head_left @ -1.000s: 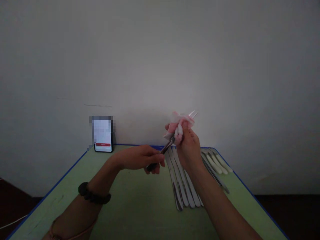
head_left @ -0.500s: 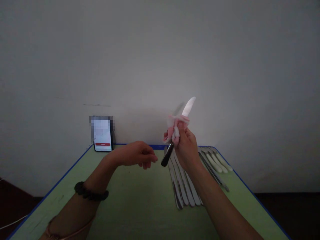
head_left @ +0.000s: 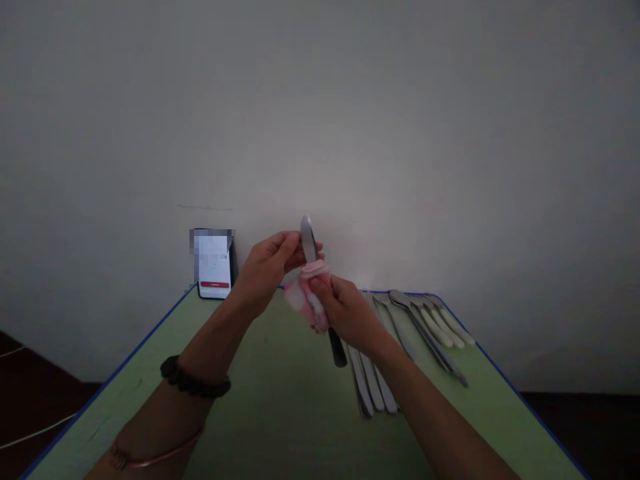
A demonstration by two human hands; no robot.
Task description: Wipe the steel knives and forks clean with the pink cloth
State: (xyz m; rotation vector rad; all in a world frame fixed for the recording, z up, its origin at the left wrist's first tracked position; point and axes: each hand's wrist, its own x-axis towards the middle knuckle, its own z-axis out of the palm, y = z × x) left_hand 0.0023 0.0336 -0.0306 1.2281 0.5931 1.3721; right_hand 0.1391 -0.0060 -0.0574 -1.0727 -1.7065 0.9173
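A table knife (head_left: pixel 308 241) stands nearly upright in front of me, its rounded silver blade on top and its dark handle end slanting down to the right. My right hand (head_left: pixel 347 310) is closed around a pink and white cloth (head_left: pixel 306 293) that wraps the knife's middle. Beside the blade, my left hand (head_left: pixel 273 263) has its thumb on the left edge and fingertips showing behind on the right, closed about the upper blade. How hard it grips cannot be seen. Under my right forearm lie several silver knives (head_left: pixel 373 387), partly hidden.
The green table (head_left: pixel 280 413) has a blue edge and meets a plain wall. A lit phone (head_left: pixel 215 267) leans on the wall at the back left. At the right lie a large spoon (head_left: pixel 400 298), other silver cutlery and several white-handled pieces (head_left: pixel 440 327).
My right hand has brought the knife and cloth left and lower, turning the blade more upright. My left hand has risen from over the table to the blade.
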